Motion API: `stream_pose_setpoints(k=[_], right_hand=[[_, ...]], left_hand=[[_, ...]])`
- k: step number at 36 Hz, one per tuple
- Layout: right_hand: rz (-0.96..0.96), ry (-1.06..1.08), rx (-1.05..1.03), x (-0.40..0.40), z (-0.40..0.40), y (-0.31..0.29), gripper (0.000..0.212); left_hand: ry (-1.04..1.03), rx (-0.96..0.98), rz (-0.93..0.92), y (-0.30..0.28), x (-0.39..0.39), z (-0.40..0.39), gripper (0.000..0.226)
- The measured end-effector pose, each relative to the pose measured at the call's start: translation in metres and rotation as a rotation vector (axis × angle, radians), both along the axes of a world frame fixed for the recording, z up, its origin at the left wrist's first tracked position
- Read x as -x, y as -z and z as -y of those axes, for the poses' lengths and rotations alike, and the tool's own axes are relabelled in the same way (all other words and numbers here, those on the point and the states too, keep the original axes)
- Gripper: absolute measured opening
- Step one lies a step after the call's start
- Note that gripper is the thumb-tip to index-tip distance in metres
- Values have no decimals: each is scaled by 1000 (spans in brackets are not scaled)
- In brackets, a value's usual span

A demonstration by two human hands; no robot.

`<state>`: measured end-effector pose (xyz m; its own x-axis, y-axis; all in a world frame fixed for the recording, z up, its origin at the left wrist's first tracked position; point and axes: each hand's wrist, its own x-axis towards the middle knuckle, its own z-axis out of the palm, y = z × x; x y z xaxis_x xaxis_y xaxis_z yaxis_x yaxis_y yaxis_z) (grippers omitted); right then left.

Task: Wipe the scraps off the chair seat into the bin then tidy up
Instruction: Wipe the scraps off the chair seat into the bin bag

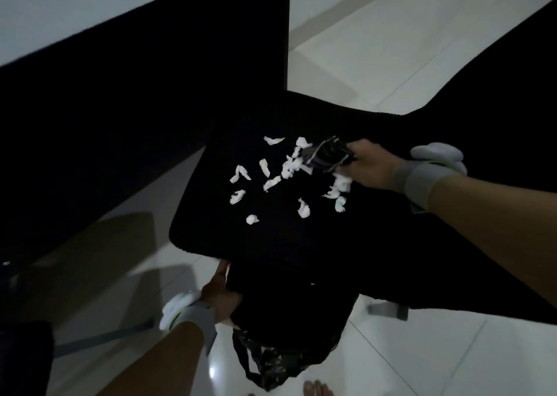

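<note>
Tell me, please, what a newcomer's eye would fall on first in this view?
The white scraps scattered over the black chair seat stand out most. At their right edge, the right hand presses a dark cloth against them, while the left hand holds the black bin below the seat's front edge.

Black chair seat with white scraps, standing on a pale tiled floor.

The black, flat, cloth-like chair seat (271,238) carries many small white torn scraps (272,183), maybe paper or tissue, spread over its middle and far right part; the near part of the seat is bare. On the far right some scraps lie bunched close together, the others lie apart. Under the seat is the glossy whitish tiled floor (422,350). A crumpled black plastic bag (271,362) hangs down toward it below the near edge of the seat.
</note>
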<state>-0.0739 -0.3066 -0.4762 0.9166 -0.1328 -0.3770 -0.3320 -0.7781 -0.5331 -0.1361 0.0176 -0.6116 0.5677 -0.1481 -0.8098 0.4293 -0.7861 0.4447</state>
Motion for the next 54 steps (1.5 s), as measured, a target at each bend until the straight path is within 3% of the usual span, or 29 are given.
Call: stream_pose_setpoints(k=[7,12,17,21,24,29,32,35,39,44,46,50,54], right_hand=[[-98,-23,-254,20,-17,-20,11],[92,211,-314,2,-2,-43,9],[277,390,-166,-37,13,-51,23],[343,342,30,-68,5,-31,28],[290,314,115,-78,-8,-14,30],[137,57,12,-58,-35,16,31],[86,-22,34,-42,-38,20,22],[22,-91,-87,-31,-33,7,12],[-10,-110,-215,-39,-24,-24,7],[314,98,-153,-73,-19,-47,19],[353,114,-93,-87,-25,-51,11],[294,80,25,-102,-51,-26,23],[138,-43,-28,-80,-79,11,26]], left_hand=[[120,-3,15,-2,-4,-14,84],[147,21,-4,2,-6,-21,84],[162,15,-9,6,-19,-20,90],[125,17,-28,12,-27,-23,92],[96,21,-46,13,-29,-25,98],[68,34,-75,12,-27,-31,101],[51,26,-92,6,-30,-34,99],[54,34,-105,-4,-31,-38,96],[78,52,-82,-20,-30,-41,92],[90,21,-25,-23,-32,-42,89],[83,6,-18,-26,-34,-41,90],[20,16,-49,-31,-32,-39,94],[12,25,-64,-35,-27,-36,91]])
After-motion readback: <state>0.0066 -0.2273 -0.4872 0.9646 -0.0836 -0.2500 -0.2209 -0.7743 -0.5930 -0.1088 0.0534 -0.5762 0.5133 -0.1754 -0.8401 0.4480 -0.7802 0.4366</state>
